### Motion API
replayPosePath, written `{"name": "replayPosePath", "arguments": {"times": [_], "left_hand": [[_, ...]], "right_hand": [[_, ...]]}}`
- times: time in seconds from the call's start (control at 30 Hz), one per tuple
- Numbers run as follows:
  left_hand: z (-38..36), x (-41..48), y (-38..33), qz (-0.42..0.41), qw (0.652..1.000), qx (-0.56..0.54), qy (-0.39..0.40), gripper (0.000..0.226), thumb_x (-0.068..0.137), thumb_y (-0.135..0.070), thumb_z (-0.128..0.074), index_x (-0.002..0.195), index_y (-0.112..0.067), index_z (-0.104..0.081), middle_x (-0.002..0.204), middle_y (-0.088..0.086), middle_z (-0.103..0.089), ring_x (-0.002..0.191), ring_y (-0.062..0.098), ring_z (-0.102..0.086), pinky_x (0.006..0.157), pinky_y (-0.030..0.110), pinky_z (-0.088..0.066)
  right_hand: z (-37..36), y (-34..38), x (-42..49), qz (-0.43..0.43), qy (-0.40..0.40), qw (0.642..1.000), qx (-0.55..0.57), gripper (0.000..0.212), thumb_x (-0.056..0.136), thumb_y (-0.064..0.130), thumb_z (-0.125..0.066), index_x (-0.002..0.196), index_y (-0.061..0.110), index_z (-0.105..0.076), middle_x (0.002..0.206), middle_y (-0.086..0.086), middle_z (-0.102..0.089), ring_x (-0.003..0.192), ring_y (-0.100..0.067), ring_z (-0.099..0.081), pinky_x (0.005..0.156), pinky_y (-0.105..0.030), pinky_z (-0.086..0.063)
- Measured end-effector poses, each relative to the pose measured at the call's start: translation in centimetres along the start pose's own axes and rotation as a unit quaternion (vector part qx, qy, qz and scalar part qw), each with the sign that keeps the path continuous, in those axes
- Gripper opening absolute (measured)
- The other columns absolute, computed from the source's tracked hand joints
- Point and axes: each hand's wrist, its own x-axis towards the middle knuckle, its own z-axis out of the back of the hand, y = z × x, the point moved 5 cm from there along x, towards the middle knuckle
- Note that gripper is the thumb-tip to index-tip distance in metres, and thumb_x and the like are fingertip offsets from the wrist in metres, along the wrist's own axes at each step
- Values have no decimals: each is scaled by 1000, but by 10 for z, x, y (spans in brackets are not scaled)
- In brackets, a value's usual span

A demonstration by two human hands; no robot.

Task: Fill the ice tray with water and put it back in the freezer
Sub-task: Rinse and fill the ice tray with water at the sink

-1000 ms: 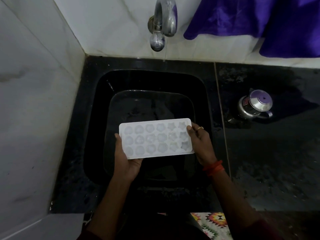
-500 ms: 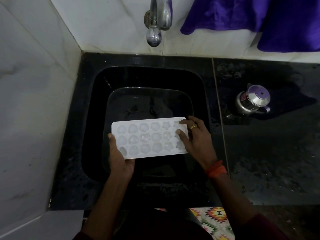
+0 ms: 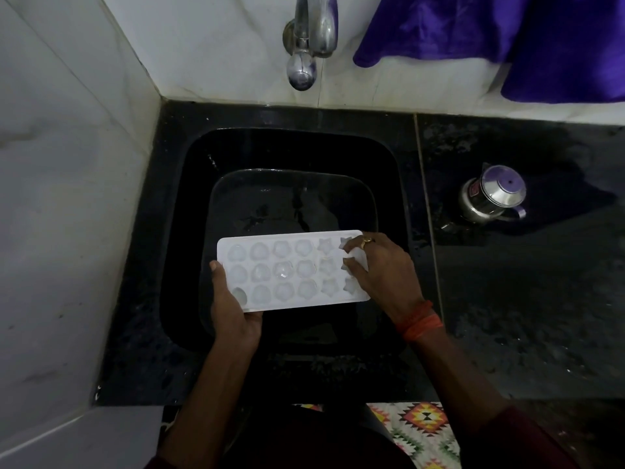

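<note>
Ice tray (image 3: 291, 270): white, held about level above the sink (image 3: 182, 231), over its front half, with its long side running left to right.
Tray cells: three rows of six. The four left columns are rounded and the two right columns are star-shaped. They look glossy, but I cannot tell whether they hold water.
Left hand (image 3: 233, 309): grips the tray's left short end. The thumb lies on the top rim and the fingers are hidden beneath the tray.
Right hand (image 3: 382, 272): lies over the tray's right end, knuckles up.
Right fingers (image 3: 351, 264): bent and slightly spread, their tips pressing on the star cells. The thumb is out of sight.
Ring (image 3: 366, 241): gold, on one finger of the right hand.
Wrist threads (image 3: 421, 321): orange, round the right wrist, above the sink's front right corner.
Sink: black, set in the black bench (image 3: 524, 316), with a wet floor.
Tap (image 3: 309, 38): chrome, on the white wall behind the sink.
Purple cloth (image 3: 507, 38): hangs on the wall behind and to the right of the sink.
Steel pot (image 3: 492, 194): lidded, stands on the bench to the right of the sink, well apart from the tray.
Patterned mat (image 3: 419, 431): on the floor in front of the sink.
</note>
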Motion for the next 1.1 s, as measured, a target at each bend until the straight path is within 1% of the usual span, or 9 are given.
{"name": "replayPosePath", "arguments": {"times": [0.1,0.3,0.4,0.53,0.63,0.77,0.83,0.97,1.1], "left_hand": [[1,-1,-1,1,1000,-1,-6,59,96,-61,-59,132,-16,-68,131,10,-72,122,35,-67,109,60,-48],[1,-3,-1,1,1000,-1,-11,55,96,-61,-60,126,-16,-70,127,9,-74,119,34,-69,107,60,-50],[0,-4,-1,0,1000,1,-16,56,96,-60,-60,128,-16,-70,127,9,-73,119,34,-68,107,60,-50],[0,-5,-2,-3,1000,-1,-22,56,94,-60,-62,129,-16,-70,128,9,-73,119,34,-68,107,60,-50],[-2,-6,-2,-2,1000,-3,-15,56,95,-59,-61,130,-16,-69,128,9,-73,120,34,-68,107,60,-50],[-1,-6,-1,-4,1000,-7,-10,57,96,-59,-60,132,-16,-68,130,9,-72,122,34,-67,109,59,-48],[0,-4,-1,-6,1000,-5,-7,57,96,-60,-60,131,-16,-69,129,9,-73,121,34,-68,108,60,-49],[3,-2,-1,-6,1000,-7,-13,57,93,-62,-64,129,-17,-70,127,9,-74,118,35,-69,105,61,-51],[4,-1,-2,-10,1000,-6,-13,55,93,-62,-63,125,-18,-72,124,8,-75,118,34,-70,104,59,-53]], "right_hand": [[-1,0,-1,-3,10,1000,12,28,85,28,-72,113,27,-70,121,0,-63,100,-23,-66,89,-39,-54],[-5,2,-1,-6,41,999,3,32,92,25,-68,124,22,-69,126,-4,-49,100,-25,-65,91,-39,-54],[-3,3,-1,-12,41,999,-16,32,91,28,-68,123,24,-67,123,-4,-52,99,-28,-65,89,-43,-54],[0,3,-2,-20,32,999,7,32,87,28,-72,119,26,-67,119,-3,-59,101,-26,-65,91,-41,-54],[0,2,-3,-18,21,1000,12,30,91,26,-69,121,23,-69,119,-4,-56,97,-25,-65,89,-37,-53],[-4,3,-3,-17,31,999,-11,32,95,27,-63,127,22,-67,123,-7,-50,97,-28,-64,91,-42,-54],[-2,3,-3,-21,24,999,-14,31,94,28,-64,124,23,-68,124,-5,-53,99,-28,-64,89,-43,-54],[2,6,-2,-10,11,1000,16,25,89,25,-69,113,20,-71,121,-1,-66,104,-21,-66,93,-40,-52],[2,6,-2,-19,16,1000,15,25,91,27,-68,115,21,-71,125,-1,-61,102,-23,-65,92,-40,-52]]}}
